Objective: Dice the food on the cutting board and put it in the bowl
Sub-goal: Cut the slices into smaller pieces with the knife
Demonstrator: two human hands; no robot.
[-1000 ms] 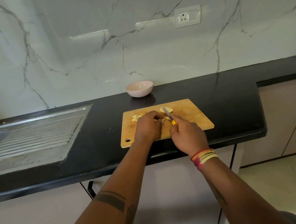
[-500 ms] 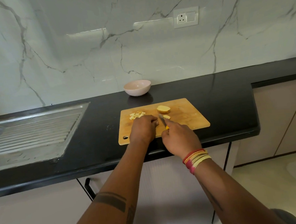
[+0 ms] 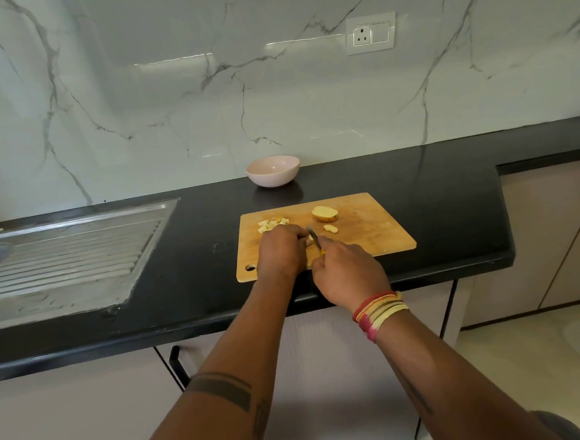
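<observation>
Right hand (image 3: pixel 349 272) grips knife (image 3: pixel 313 236) over cutting board (image 3: pixel 371 228)

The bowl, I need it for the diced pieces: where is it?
In the head view the pink bowl sits on the black counter against the marble wall, just beyond the cutting board's far left edge.

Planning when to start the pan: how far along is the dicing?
Partly done. A small pile of diced pieces lies on the cutting board. In hand: the right hand holds the knife, with the left hand beside the blade. Left: a large chunk, a slice, and the bowl looks empty.
</observation>
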